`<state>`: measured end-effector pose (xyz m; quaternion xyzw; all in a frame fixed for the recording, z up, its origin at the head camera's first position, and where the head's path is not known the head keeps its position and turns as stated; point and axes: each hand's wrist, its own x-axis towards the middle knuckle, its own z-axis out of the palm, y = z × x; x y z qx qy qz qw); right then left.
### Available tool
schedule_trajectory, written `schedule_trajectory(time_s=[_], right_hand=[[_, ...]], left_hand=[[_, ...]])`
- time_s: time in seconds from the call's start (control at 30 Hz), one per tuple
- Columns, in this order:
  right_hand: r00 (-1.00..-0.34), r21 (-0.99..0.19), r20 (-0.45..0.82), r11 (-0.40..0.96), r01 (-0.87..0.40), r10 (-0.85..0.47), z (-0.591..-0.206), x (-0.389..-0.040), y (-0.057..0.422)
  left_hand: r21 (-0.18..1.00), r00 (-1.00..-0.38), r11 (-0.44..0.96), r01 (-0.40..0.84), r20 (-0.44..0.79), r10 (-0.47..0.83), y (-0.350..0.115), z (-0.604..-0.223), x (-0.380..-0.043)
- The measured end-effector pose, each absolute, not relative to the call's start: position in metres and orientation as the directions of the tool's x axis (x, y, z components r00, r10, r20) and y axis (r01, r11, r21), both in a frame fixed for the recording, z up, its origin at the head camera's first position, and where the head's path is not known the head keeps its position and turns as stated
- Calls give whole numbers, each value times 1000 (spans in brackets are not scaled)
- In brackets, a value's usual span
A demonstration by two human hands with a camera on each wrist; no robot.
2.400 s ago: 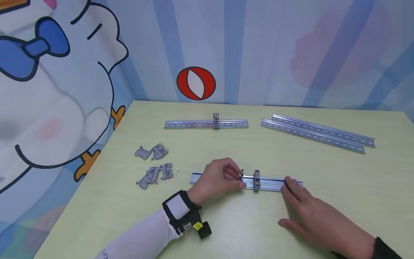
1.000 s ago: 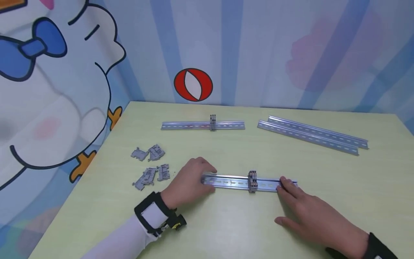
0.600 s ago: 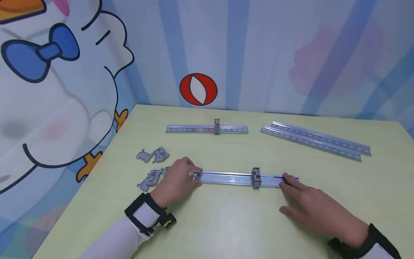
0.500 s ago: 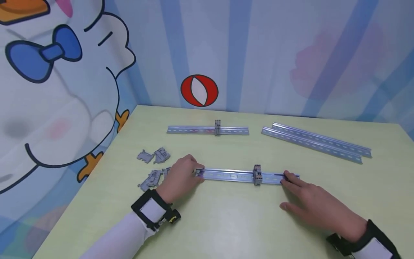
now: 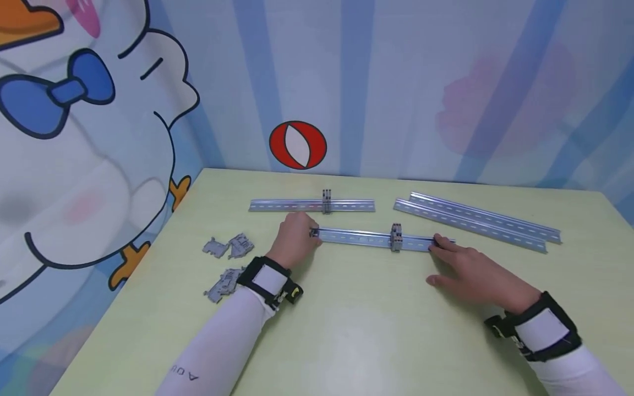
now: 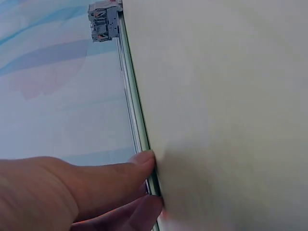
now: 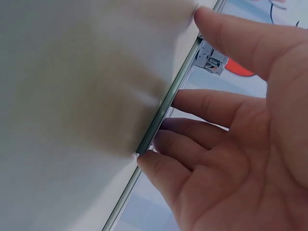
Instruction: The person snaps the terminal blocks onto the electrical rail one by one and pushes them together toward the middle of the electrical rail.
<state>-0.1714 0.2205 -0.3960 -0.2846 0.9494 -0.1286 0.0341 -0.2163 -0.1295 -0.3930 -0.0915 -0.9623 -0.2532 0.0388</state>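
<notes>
A metal DIN rail [image 5: 354,237] lies across the middle of the table, with a small stack of grey terminal blocks [image 5: 396,237] clipped upright on it, right of its centre. My left hand [image 5: 294,239] grips the rail's left end; the left wrist view shows the thumb [image 6: 142,161] and a finger on its edge. At the right end, my right hand [image 5: 477,275] rests its extended fingertips on the rail, thumb held apart. In the right wrist view several fingers [image 7: 207,103] touch the rail's edge. The left hand hides the rail's left tip.
Behind lies another DIN rail [image 5: 287,205] bearing terminal blocks [image 5: 326,201]. Two bare, overlapping rails [image 5: 475,225] lie at the back right. Loose grey terminal blocks sit at the left in a rear group [image 5: 241,246] and a front group [image 5: 223,285], the latter partly behind the left wrist.
The left hand has slid a terminal block against the others, let it go and taken the rail's left end. Rail and both hands have since moved away, closer to the rear rail.
</notes>
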Motion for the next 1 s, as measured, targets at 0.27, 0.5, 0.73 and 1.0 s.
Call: schedule_trajectory(time_s=[0.27,0.5,0.73,1.0], right_hand=[[-828,-287,-93,811,-509,-553,-393,-179,223],[-839,-285,-68,816,-503,-540,-390,-179,224],[-893,-390,173,804,-449,-415,-384,-183,236],[-932,-563,356,811,-156,68,-375,-192,303]], left_hand=[[332,-972,914,233,94,214,-120,-393,-225],[165,-938,925,343,118,327,-102,-385,-213],[524,-933,777,350,116,342,-69,-368,-230],[762,-942,592,262,69,328,-31,-364,-279]])
